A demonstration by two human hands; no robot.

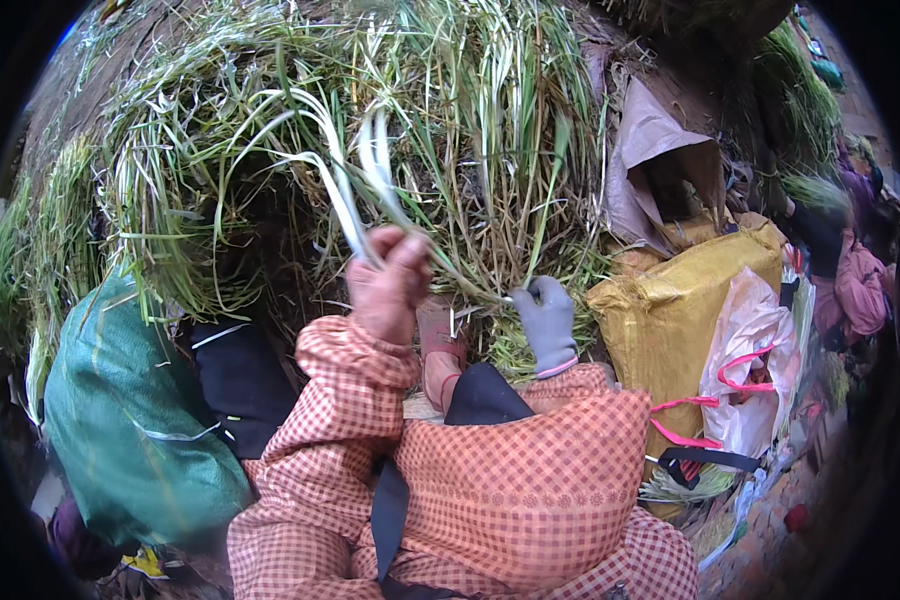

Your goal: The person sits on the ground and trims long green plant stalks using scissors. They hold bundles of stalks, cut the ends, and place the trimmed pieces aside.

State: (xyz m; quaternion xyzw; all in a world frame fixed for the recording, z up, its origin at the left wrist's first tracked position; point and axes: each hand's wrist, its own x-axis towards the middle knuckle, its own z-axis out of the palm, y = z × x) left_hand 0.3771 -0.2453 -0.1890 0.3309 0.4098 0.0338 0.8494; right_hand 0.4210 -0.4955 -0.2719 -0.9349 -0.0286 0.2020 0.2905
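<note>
My bare left hand (391, 285) is raised before my chest, closed around several long pale plant stalks (328, 176) that fan up and to the left. Lower and to the right, my right hand (546, 311), in a grey glove, pinches the thin end of a green stalk near its thumb and fingertip. A stem runs slantwise between the two hands. Just beyond them rises a big heap of long green and straw-coloured stalks (487, 150). My foot in a reddish sandal (440, 334) rests between the hands, at the foot of the heap.
A green woven sack (127, 420) lies at left. At right stand a yellow woven sack (660, 322), a pale plastic bag (750, 360) with pink handles, and a folded brownish sheet (645, 142). Another person in pink and dark clothing (859, 292) is at the far right, beside more greenery.
</note>
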